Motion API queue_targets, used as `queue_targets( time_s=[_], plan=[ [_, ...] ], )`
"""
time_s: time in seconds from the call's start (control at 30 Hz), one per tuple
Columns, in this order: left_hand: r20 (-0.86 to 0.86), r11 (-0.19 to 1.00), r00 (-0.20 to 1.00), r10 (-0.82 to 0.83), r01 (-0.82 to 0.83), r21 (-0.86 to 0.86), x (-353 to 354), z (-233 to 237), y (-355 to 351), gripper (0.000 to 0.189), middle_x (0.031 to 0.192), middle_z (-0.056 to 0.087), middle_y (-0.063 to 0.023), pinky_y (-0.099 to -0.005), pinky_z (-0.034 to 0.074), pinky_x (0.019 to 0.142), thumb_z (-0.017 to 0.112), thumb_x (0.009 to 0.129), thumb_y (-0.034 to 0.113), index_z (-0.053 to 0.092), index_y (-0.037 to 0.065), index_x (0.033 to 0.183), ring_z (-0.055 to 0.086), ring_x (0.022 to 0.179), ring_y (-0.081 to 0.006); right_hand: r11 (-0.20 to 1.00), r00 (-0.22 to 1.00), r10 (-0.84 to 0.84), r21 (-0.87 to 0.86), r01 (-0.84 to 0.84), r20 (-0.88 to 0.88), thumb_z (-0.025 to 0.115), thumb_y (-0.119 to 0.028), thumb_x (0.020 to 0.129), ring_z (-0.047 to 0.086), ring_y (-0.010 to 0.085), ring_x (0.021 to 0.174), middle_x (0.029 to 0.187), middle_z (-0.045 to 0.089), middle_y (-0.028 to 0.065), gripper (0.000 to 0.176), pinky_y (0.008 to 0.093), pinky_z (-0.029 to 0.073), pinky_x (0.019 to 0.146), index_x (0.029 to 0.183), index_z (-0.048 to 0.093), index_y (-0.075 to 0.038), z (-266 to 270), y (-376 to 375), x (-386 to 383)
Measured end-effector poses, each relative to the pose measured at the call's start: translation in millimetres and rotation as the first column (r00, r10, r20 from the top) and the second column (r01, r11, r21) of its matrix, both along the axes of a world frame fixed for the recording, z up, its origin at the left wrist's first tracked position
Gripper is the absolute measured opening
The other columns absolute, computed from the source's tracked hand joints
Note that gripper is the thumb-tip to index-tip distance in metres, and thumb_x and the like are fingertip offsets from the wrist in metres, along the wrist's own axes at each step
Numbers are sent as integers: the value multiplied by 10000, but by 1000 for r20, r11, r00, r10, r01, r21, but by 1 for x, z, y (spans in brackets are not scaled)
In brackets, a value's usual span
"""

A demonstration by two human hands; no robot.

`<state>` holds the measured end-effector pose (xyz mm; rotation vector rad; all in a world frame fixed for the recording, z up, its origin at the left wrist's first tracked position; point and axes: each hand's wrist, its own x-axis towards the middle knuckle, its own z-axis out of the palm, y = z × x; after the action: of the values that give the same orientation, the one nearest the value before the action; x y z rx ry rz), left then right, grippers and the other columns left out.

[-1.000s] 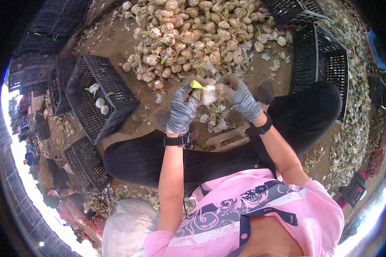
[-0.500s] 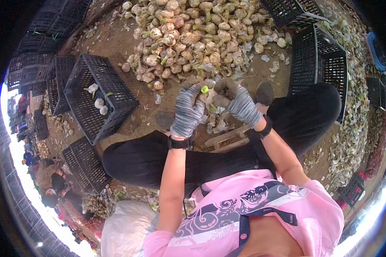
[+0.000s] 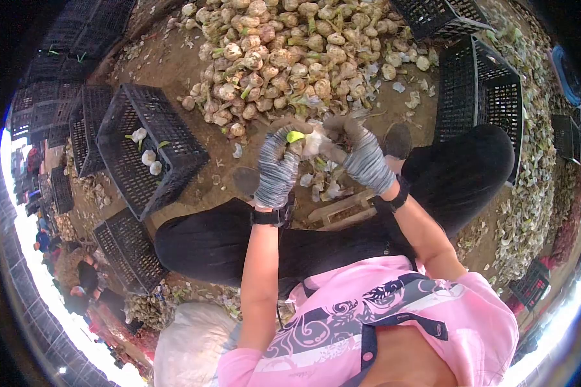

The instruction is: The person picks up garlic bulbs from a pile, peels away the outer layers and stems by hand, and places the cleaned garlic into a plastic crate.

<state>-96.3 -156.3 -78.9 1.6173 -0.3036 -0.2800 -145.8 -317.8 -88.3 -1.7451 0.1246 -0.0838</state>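
Grey-gloved left hand (image 3: pixel 276 169) and right hand (image 3: pixel 361 155) are both gripping one white garlic bulb (image 3: pixel 312 143); the garlic pile (image 3: pixel 284 58) is lying at twelve o'clock.

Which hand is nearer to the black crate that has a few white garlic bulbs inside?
Left. The left hand grips the garlic bulb to the right of the crate in the picture; the right hand, on the bulb's other side, is farther away.
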Motion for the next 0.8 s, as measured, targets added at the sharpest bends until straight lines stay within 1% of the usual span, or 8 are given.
queue_targets(
  time_s=[0.27, 0.4, 0.47, 0.53, 0.6, 0.67, 0.7, 0.8],
  plan=[
    [-52, 976, 992, -119, 108, -188, -3, 6, 5, 130, 959, 582, -36, -290, 429, 796, 575, 817, 145, 612, 56, 905, 539, 895, -151, 980, 993, -94, 172, 104, -71, 578, -43, 735, 576, 168, 815, 901, 611, 116, 264, 289, 454, 744, 999, 577, -38, -15, -27, 11],
    [-340, 859, 926, -164, -35, -511, -4, 7, 2, 247, 982, 584, -52, -310, 446, 824, 623, 780, 170, 579, 57, 995, 548, 938, -181, 912, 984, 98, -382, -148, -147, 608, -83, 730, 585, 238, 825, 915, 618, 107, 204, 321, 452, 755, 927, 618, -34, -26, -25, 5],
    [-567, 581, 791, -229, -356, -732, -4, 5, -2, 293, 1034, 585, -101, -349, 476, 801, 624, 749, 166, 569, 25, 999, 584, 886, -213, 955, 973, 152, -227, -190, -174, 637, -126, 720, 585, 241, 797, 887, 623, 101, 195, 329, 456, 726, 892, 630, -34, -40, -25, 0],
    [-629, 685, 772, -94, -408, -603, -8, -10, 9, 324, 1047, 582, -125, -377, 498, 788, 585, 768, 167, 538, 6, 1046, 587, 898, -238, 825, 823, 545, 278, -492, -159, 659, -176, 714, 591, 227, 778, 855, 627, 99, 202, 329, 461, 688, 848, 638, -27, -13, -33, -5],
    [-739, 531, 614, -278, -542, -651, -5, -12, 11, 293, 1040, 582, -134, -360, 502, 785, 506, 815, 143, 524, -15, 1061, 587, 892, -250, 721, 714, 680, 22, -692, 164, 661, -221, 723, 594, 187, 795, 847, 626, 99, 260, 303, 467, 675, 869, 625, -9, -8, -50, 1],
    [-733, 536, 640, -229, -546, -644, -7, -15, 7, 295, 1072, 563, -147, -351, 495, 798, 439, 852, 135, 497, -26, 1092, 570, 934, -245, 450, 774, 615, 740, -499, 148, 644, -225, 744, 574, 148, 842, 862, 621, 100, 276, 275, 465, 696, 895, 614, 4, -9, -53, 4],
    [-751, 496, 606, -262, -583, -644, -5, -18, 6, 310, 1087, 551, -155, -353, 494, 798, 479, 846, 138, 479, -31, 1106, 555, 964, -248, 830, 902, 429, 376, -412, 41, 627, -246, 767, 572, 137, 804, 867, 612, 99, 322, 264, 469, 701, 963, 587, 5, -20, -60, 9],
    [-801, 509, 553, -228, -634, -583, -3, -28, 5, 313, 1084, 545, -155, -348, 508, 762, 522, 835, 134, 472, -29, 1098, 551, 971, -257, 813, 984, -1, 573, 104, -178, 613, -257, 787, 566, 124, 773, 872, 605, 86, 348, 250, 468, 689, 1012, 561, 4, -35, -36, 14]
  ],
)
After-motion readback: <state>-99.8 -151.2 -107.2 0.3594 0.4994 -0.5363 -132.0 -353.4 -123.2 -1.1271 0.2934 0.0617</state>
